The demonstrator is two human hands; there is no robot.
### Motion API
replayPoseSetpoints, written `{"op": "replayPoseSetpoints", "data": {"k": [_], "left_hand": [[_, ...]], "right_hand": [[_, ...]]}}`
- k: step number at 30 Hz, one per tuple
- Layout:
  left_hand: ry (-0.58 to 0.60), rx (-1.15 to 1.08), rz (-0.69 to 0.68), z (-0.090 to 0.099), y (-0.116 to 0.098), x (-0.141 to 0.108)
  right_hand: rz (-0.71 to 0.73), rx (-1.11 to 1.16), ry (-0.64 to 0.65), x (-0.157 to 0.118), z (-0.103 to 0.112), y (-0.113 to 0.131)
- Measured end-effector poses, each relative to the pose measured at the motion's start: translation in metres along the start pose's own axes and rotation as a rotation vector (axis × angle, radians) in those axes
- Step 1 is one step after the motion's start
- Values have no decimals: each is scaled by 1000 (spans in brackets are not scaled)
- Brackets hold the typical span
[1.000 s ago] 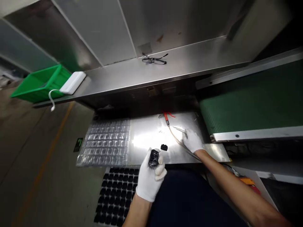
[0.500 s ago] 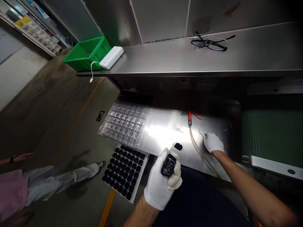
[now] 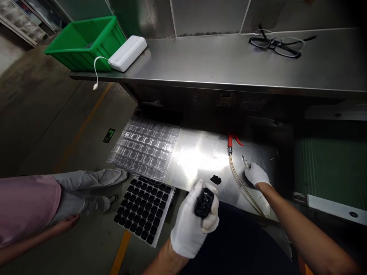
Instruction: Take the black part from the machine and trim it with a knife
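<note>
In a white glove, my left hand [image 3: 195,221] is closed around a small black part [image 3: 204,202] with round openings, held over the table's front edge. My right hand [image 3: 256,175], also gloved, grips a slim pointed tool [image 3: 245,162] whose tip points up and away. Between the hands, a black piece [image 3: 216,179] lies on the metal table [image 3: 197,152]. A red air gun [image 3: 230,141] with a clear hose rests just beyond my right hand.
Clear plastic trays [image 3: 146,147] cover the table's left end. Below them is a tray of black parts [image 3: 143,210]. A shelf [image 3: 195,68] holds a green bin [image 3: 83,42], a white device [image 3: 128,52] and glasses [image 3: 276,42]. A person [image 3: 28,206] stands left; a green ribbed surface [image 3: 332,164] is right.
The person on the left has come closer to the table. The pointed tool in my right hand has turned more upright. My left hand still holds the black part. The view has shifted slightly.
</note>
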State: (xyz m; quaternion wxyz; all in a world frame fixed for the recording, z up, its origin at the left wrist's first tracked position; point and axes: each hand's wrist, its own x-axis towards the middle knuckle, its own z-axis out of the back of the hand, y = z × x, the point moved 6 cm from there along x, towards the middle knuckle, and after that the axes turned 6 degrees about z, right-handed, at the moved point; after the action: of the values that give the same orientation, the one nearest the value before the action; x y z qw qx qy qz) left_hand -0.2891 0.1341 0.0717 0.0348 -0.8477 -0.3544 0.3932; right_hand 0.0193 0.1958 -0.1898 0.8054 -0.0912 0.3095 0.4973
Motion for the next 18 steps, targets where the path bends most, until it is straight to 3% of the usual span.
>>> {"op": "replayPoseSetpoints", "data": {"k": [6,12,18], "left_hand": [[-9,41,0,6,-11,3],[-77,249,-115,7,-21,-2],[-75,208,-93,11,-19,-1]], "right_hand": [[-39,15,27,-1,1,2],[-66,30,36,-3,1,3],[-74,48,31,-2,0,2]]}}
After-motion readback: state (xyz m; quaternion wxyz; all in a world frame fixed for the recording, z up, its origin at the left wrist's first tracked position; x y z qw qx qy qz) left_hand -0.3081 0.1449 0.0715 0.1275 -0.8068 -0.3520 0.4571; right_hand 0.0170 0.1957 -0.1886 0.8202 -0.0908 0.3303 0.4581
